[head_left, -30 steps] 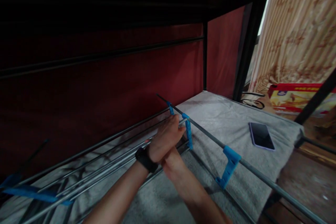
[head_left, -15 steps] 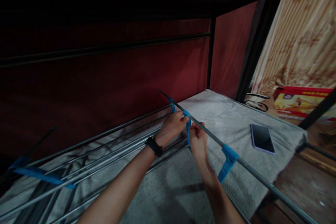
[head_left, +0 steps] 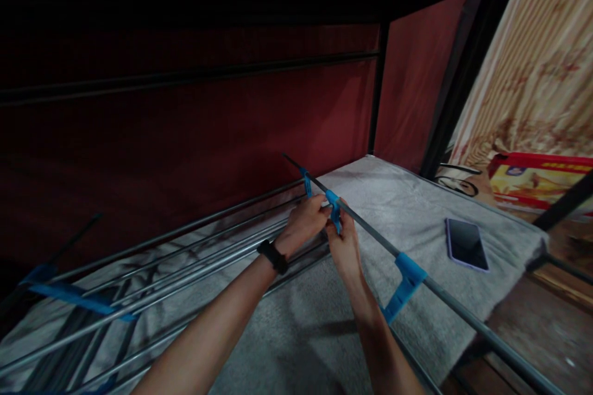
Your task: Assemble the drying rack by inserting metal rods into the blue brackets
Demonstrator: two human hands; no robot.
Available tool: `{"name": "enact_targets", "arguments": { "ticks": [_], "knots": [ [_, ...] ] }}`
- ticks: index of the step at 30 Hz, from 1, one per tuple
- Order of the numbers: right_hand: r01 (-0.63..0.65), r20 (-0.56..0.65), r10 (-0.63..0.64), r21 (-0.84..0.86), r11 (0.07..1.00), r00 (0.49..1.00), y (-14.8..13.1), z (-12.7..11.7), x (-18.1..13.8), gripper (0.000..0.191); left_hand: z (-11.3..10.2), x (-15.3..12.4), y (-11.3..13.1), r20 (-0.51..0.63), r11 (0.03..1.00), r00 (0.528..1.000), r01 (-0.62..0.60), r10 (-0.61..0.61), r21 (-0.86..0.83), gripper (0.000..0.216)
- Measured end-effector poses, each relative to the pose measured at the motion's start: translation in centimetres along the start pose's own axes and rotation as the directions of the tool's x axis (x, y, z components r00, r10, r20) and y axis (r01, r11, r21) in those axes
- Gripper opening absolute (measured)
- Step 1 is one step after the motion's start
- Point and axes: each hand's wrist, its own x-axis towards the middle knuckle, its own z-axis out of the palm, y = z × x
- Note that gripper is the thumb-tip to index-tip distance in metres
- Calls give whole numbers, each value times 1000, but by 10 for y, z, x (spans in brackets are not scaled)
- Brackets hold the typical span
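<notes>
Left hand (head_left: 306, 221) is curled up against the middle clip (head_left: 332, 197) on the pole (head_left: 370, 230); can't tell if it's got a rail end in there. Right hand (head_left: 343, 239) is pinching that same clip from below the pole. Progress: three blue clips are on the pole, and a bunch of rails (head_left: 185, 282) sit left of it. I'd say partway: no rail visible at the near clip (head_left: 405, 291), though an arm blocks some of it.
</notes>
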Motion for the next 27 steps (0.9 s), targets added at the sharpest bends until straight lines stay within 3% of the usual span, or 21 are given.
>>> {"name": "enact_targets", "arguments": {
  "ticks": [14, 20, 27],
  "knots": [
    [58, -61, -60, -27, 998, 996, 4, 3, -1, 51, 0, -5, 6, -47, 998, 999, 19, -17, 53, 18],
    [15, -35, -18, -81, 997, 999, 2, 4, -1, 52, 2, -12, 22, -112, 971, 987, 134, -113, 198, 22],
    [11, -26, -12, -53, 999, 1000, 0, 4, 0, 49, 2, -10, 24, -117, 974, 984, 152, -134, 170, 19]
  ]
}}
